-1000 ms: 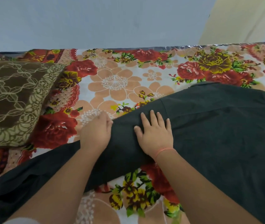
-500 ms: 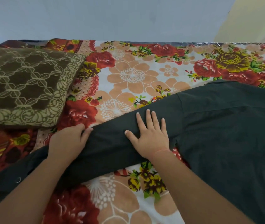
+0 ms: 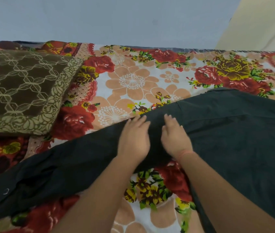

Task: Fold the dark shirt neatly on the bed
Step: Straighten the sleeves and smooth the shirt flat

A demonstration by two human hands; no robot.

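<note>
The dark shirt point(image 3: 234, 140) lies spread on the flowered bed point(image 3: 133, 84). Its body fills the right side, and one long sleeve point(image 3: 63, 167) runs down to the lower left, ending in a cuff with a snap button. Both my hands lie side by side on the sleeve near the shoulder seam. My left hand point(image 3: 133, 140) rests flat, its fingers reaching the sleeve's far edge. My right hand point(image 3: 175, 138) presses the cloth just to the right, fingers bent slightly and blurred. The shirt's right and near parts run out of view.
A folded brown blanket point(image 3: 19, 91) with a cream lattice pattern lies at the left of the bed. A pale blue wall point(image 3: 116, 19) stands behind the bed, with a cream surface point(image 3: 264, 22) at the top right. Bare bedspread shows beyond the shirt.
My left hand has slid right along the sleeve until it lies close beside my right hand. My right hand has stayed near the shoulder seam, its fingers drawn closer together.
</note>
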